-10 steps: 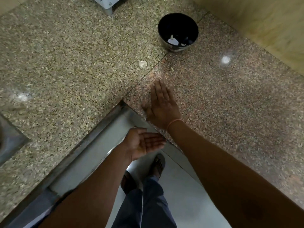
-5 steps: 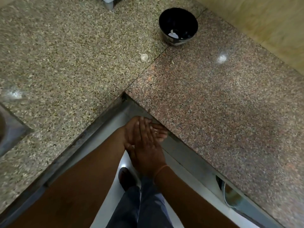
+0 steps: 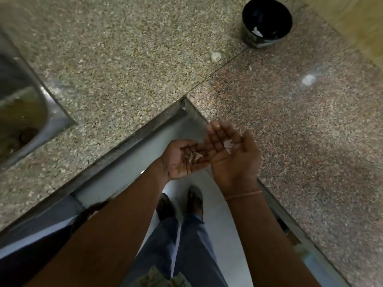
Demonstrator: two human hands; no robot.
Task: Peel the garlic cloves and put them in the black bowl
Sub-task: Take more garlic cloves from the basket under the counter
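The black bowl (image 3: 267,23) stands at the far side of the granite counter (image 3: 124,65) with pale garlic pieces inside. A single pale piece of garlic (image 3: 215,57) lies on the counter in front of the bowl. My left hand (image 3: 182,160) is held palm up over the counter's inner corner, with thin garlic skins (image 3: 193,156) lying in it. Beside it, my right hand (image 3: 232,150) is also palm up, its fingers straight, and one skin flake (image 3: 228,145) rests on the palm. Both hands are off the counter.
A steel sink (image 3: 22,112) is set into the counter at the left. A tan wall (image 3: 356,21) rises behind the counter at the upper right. Below my hands are the floor, my legs and my sandalled feet (image 3: 194,201).
My right hand swept from the counter onto my left palm, then lifted off and turned palm up. Garlic skins now lie in both palms. The view has shifted left, showing the sink.
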